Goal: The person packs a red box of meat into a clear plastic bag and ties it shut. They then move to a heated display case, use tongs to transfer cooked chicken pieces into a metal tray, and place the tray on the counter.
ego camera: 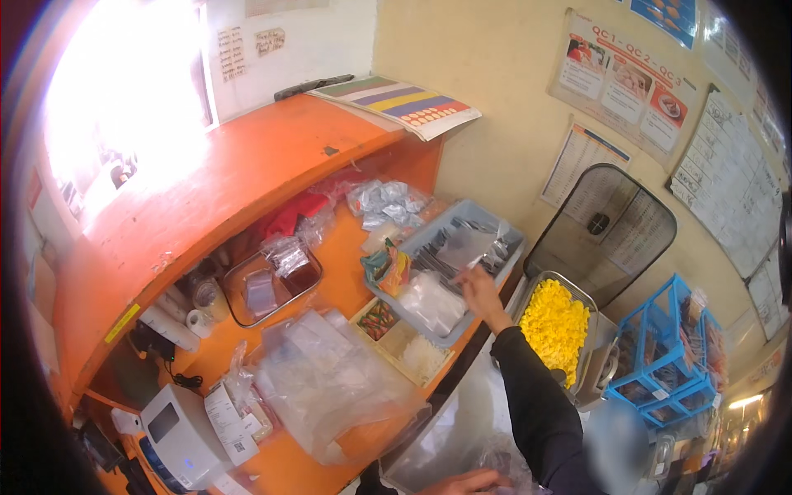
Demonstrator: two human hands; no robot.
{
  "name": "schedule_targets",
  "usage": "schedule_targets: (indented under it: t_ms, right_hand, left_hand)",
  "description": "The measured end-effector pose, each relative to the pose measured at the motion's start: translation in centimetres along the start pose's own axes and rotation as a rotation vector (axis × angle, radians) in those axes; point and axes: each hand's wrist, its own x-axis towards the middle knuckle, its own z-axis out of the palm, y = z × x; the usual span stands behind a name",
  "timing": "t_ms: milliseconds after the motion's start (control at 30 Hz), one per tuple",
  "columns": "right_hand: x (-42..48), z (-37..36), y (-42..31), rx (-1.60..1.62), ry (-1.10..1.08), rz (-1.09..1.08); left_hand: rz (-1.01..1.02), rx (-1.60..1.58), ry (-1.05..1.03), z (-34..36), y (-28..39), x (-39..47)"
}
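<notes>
My right hand (482,297), in a black sleeve, reaches over a grey-blue plastic tray (445,337). Its fingertips pinch the edge of a translucent plastic bag (467,246). Beneath that bag lie many dark, flat packets (433,255). A stack of clear plastic bags (432,302) and a green and orange printed packet (391,269) occupy the tray's nearer end. At the bottom edge, partly cut off, my left hand (467,482) is beside crinkled clear plastic (504,458) above a metal surface (458,427); its grip is not clear.
A metal pan of yellow food pieces (554,328) stands right of my forearm, near blue plastic baskets (662,352). Large clear bags (334,383), a divided sachet box (396,340), a metal tray (247,318) and a label printer (179,433) sit on the orange counter (337,260), under an orange shelf (247,161).
</notes>
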Motion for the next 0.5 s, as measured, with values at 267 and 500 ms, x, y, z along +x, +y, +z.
schedule_targets:
  t_ms: [267, 500]
  right_hand:
    - [-3.1, 4.1, 0.4, -0.261, -0.284, 0.15]
    - [-2.7, 4.0, 1.4, 0.045, -0.087, 0.22]
  left_hand:
    - [0.025, 0.007, -0.009, -0.2, -0.1, -0.2]
    - [-0.126, -0.411, -0.218, -1.3, -2.6, -2.4]
